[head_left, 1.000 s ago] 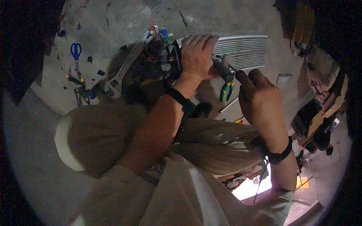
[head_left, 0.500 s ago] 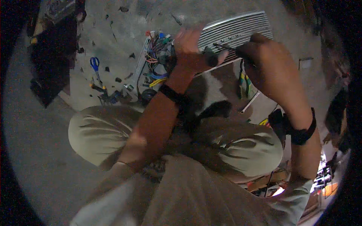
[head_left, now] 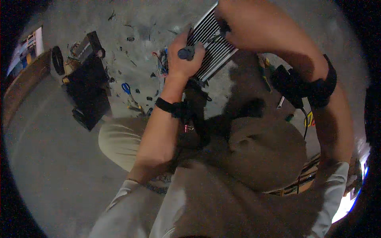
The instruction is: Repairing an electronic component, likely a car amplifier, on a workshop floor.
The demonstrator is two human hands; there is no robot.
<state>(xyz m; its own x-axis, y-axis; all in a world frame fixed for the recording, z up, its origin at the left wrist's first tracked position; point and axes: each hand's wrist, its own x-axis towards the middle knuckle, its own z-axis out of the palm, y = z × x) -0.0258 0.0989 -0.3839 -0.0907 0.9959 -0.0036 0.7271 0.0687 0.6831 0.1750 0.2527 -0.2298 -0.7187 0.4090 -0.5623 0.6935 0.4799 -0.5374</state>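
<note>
A silver panel with long parallel ribs [head_left: 208, 29] is held tilted above the floor, in front of my crossed legs. My left hand [head_left: 184, 57] is closed at its left side. A dark, round-ended piece like a tool handle [head_left: 185, 53] lies against that hand's fingers. A thin greyish shaft [head_left: 214, 40] crosses the ribs between my hands; whether it belongs to the handle I cannot tell. Over the panel's right side, my right hand [head_left: 234, 23] bends down with its fingers curled. Shade and the hand itself hide what these fingers grip.
Blue-handled scissors [head_left: 126, 89] and small dark scraps lie on the floor at left, near a black case-like object [head_left: 89, 85]. Coloured wires [head_left: 162, 59] are bunched beside my left hand. Pliers [head_left: 265, 71] and a wrench [head_left: 280, 102] lie right of centre.
The panel has turned to a steeper slant and shifted left. My right arm has swung up and over, its hand now at the panel's far right side. The view has shifted too.
</note>
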